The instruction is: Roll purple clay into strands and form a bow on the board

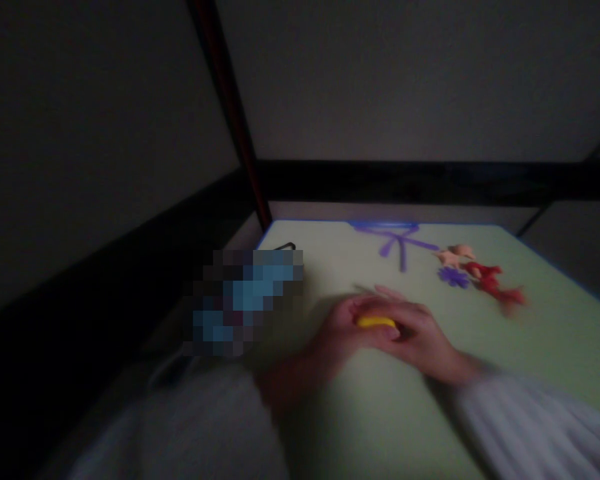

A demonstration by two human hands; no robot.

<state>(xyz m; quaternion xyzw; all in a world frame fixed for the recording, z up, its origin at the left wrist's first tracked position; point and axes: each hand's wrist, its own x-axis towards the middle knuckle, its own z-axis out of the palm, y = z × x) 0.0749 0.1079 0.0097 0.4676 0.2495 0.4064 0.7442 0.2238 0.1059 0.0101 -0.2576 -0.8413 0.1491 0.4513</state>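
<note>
My left hand (341,328) and my right hand (424,331) meet over the table, fingers curled together around a lump of yellow modelling clay (376,322). Only a strip of the yellow shows between the thumbs and fingers; the rest is covered by my hands. Past my right hand lie a purple flower-like clay piece (454,277), a peach star-like piece (449,258) and red clay pieces (489,280). Long purple strips (403,253) spread across the far part of the table.
The pale table (325,257) has a blue edge. At its left side a blue, pixelated object (260,287) hides what lies behind it. A dark reddish post (235,113) and a grey wall stand beyond. The room is dim.
</note>
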